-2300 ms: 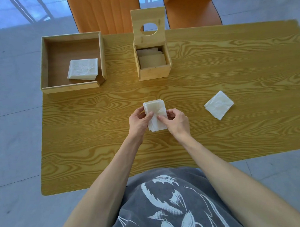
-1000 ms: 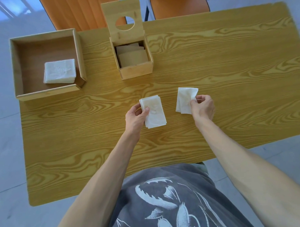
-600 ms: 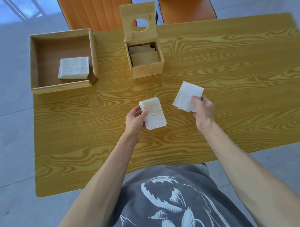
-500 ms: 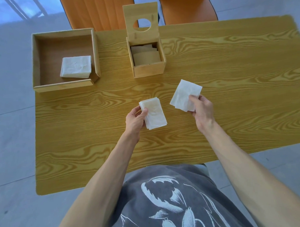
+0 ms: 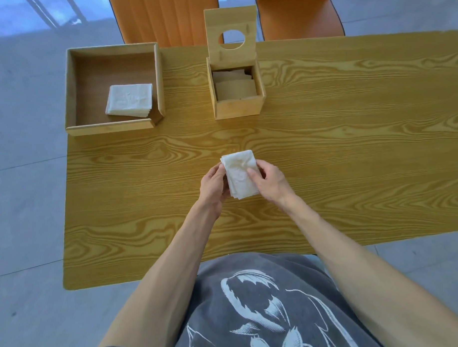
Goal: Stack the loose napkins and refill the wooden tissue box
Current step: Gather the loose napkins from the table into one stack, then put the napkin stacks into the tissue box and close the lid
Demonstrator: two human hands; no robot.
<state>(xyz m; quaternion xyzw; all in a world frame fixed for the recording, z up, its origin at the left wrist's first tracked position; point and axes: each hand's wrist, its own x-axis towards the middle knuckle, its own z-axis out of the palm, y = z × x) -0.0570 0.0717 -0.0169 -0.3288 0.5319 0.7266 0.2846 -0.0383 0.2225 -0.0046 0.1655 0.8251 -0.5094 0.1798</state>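
Loose napkin now on stack (image 5: 240, 174); both hands (image 5: 242, 184) grip it.

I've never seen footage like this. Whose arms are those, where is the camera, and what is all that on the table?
There is no machine here: a person wears a camera on the head, looking down at their own two bare arms. The left hand and right hand together grip a small stack of white napkins just above the wooden table. At the far side stands a wooden tissue box with its lid, which has a round hole, tipped up; some napkins already lie inside. To its left is a shallow wooden tray holding another napkin pile. Two orange chairs stand behind the table. The grey printed cloth at the bottom is the person's shirt.
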